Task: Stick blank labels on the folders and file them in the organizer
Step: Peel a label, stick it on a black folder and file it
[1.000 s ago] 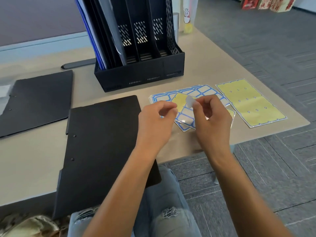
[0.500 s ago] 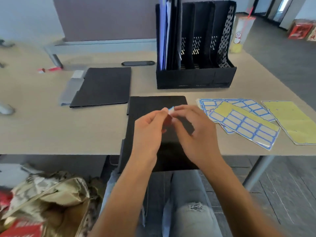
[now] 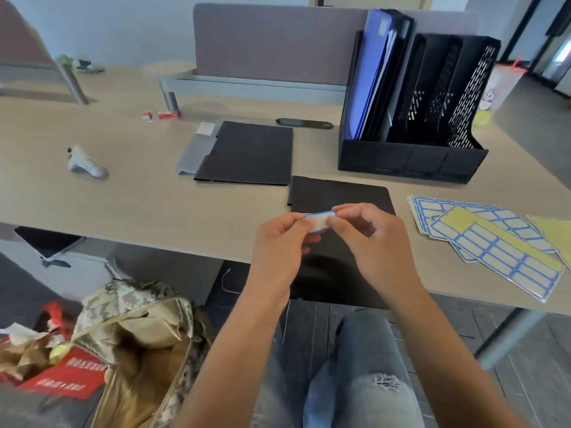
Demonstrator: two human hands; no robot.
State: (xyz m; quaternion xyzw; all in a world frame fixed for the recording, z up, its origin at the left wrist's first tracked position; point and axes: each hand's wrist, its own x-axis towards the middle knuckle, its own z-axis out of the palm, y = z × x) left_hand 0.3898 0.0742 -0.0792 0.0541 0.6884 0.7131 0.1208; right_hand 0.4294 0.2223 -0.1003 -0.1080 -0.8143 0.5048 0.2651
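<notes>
Label [image 3: 319, 221], white with a blue border, is pinched between both hands above the near black folder [image 3: 340, 193]: the left hand [image 3: 279, 245] grips its left end with curled fingers, the right hand [image 3: 370, 239] grips its right end the same way. That folder lies flat on the table [image 3: 139, 199], overhanging the near edge. At 1 o'clock from it stands the black organizer [image 3: 414, 162], blue and black folders upright in its leftmost slots. At 3 o'clock lie the label sheets [image 3: 494, 242]. At 11 o'clock a second black folder [image 3: 250, 152] lies flat
</notes>
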